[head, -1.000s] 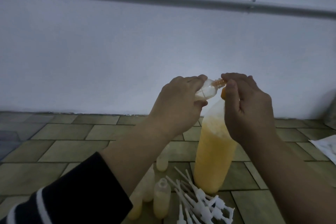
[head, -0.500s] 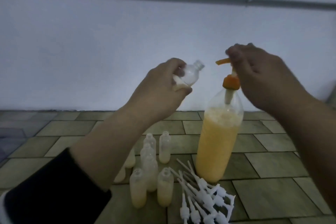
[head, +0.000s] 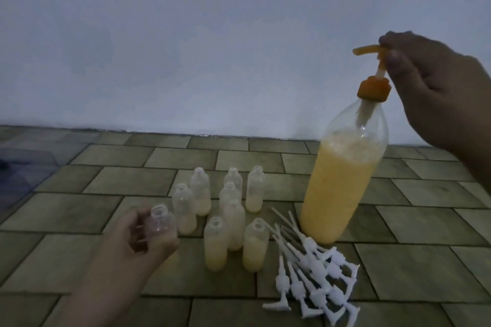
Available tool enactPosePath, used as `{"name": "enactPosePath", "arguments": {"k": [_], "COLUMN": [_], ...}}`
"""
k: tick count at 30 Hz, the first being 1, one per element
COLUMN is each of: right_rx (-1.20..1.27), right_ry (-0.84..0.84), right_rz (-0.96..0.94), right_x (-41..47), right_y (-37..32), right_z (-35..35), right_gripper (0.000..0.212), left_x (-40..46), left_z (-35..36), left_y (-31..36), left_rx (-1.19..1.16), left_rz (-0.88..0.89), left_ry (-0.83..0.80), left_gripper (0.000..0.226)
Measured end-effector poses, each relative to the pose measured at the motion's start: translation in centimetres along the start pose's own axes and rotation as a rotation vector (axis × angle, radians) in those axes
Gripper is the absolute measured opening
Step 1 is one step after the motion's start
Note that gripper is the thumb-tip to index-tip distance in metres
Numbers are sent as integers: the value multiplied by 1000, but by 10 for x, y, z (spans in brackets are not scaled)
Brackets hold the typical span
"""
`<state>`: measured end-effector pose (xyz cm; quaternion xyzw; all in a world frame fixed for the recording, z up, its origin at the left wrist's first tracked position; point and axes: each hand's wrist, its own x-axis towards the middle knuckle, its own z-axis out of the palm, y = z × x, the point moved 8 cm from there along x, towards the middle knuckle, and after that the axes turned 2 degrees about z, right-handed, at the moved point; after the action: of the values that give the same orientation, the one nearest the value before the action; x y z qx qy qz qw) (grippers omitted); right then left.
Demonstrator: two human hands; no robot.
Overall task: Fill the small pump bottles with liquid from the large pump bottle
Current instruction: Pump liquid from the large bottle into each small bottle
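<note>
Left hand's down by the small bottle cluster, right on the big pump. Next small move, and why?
Probably set the small bottle down at the cluster's left edge and let go. The left hand holds it upright, low beside the standing small bottles, away from the orange pump spout where the right hand rests.

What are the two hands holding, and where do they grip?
Left hand grips a small bottle around its body; right hand pinches the large bottle's orange pump head.
</note>
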<state>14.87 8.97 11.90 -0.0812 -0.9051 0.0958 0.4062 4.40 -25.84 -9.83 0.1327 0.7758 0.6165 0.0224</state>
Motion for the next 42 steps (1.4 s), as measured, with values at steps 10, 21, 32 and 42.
{"name": "enactPosePath", "arguments": {"k": [10,21,32,42], "right_rx": [56,100,6,13], "right_ry": [53,19,-37,-83], "right_rz": [-52,-18,-45,34], "right_x": [8,19,11,9], "right_y": [3,25,-5,0], "right_z": [0,5,-2,1], "right_gripper": [57,55,69,64], "left_x": [-4,3,59,62], "left_z": [34,-13,27,35], "left_y": [-40,-65,-74,-64], "left_rx": [146,26,231,159], "left_rz": [-3,48,-72,-93], "left_ry": [-52,222,-138,-117], "left_gripper": [46,27,54,32]}}
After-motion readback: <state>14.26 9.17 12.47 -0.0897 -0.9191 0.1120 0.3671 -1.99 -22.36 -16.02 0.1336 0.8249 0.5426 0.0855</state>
